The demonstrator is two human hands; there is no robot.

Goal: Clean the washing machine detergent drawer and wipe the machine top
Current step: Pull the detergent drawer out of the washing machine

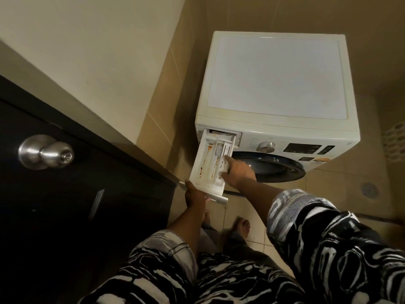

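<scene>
Beside drawer point(206, 165), dark door point(65, 216).

A person pulls the detergent drawer point(210, 170) far out of its slot at the upper left of a white front-loading washing machine point(282, 137), the left hand point(195, 199) gripping the drawer's front end from below and the right hand point(238, 172) holding its right wall. Orange-brown streaks run along the drawer's compartments, while the machine top point(277, 77) lies bare under dim light. A dark door point(83, 205) with a steel doorknob point(45, 152) stands at the left, and a bare foot point(243, 227) rests on the tiled floor point(341, 183).
</scene>
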